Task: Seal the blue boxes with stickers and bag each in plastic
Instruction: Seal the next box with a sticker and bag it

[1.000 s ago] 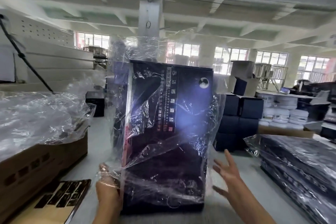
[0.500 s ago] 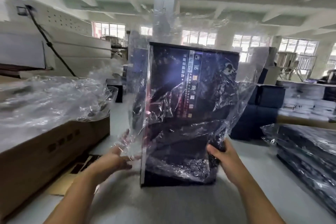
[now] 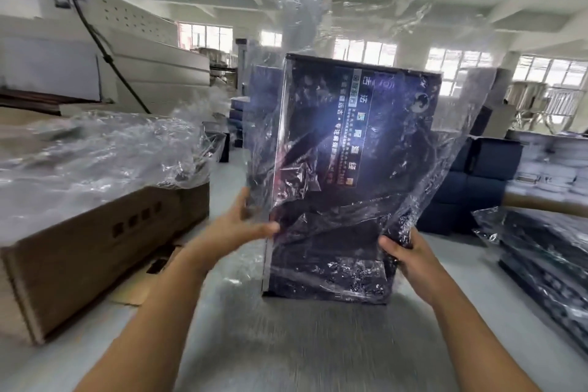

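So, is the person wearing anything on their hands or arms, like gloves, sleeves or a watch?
Nothing worn shows. The bare left hand and bare right hand have no gloves, both forearms are uncovered to the frame's lower edge, and no watch or band shows.

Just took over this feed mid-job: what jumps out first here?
A tall blue box stands upright at centre inside a crinkled clear plastic bag that rises past its top. The right grip clasps its lower right edge; the left grip rests against its left edge. Bagged boxes are stacked at the right.
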